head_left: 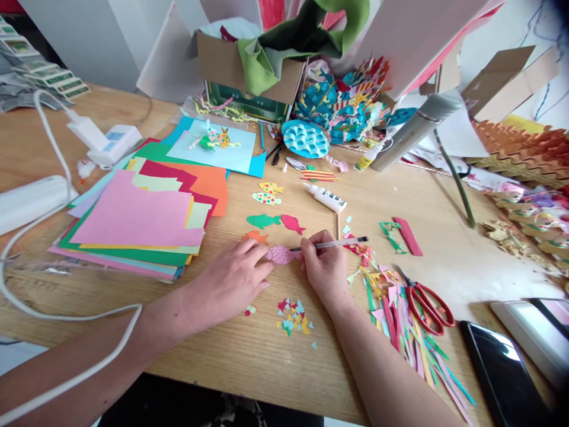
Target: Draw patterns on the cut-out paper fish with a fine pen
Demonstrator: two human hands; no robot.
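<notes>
We're likely marking the pink fish [281, 255], right hand [328, 270] pinching a pen [345, 242], left hand [233, 277] flat at its nine o'clock; more calls for steadiness.

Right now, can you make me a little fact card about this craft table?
Left hand: fingertips at left end of pink, dotted paper fish
Right hand: holding slim grey writing tool, tip at that fish
Farther back: white plastic glue bottle
Left side: stacked coloured paper sheets, pink on top
Right side: red-handled metal scissors, thin colourful paper strips
</notes>
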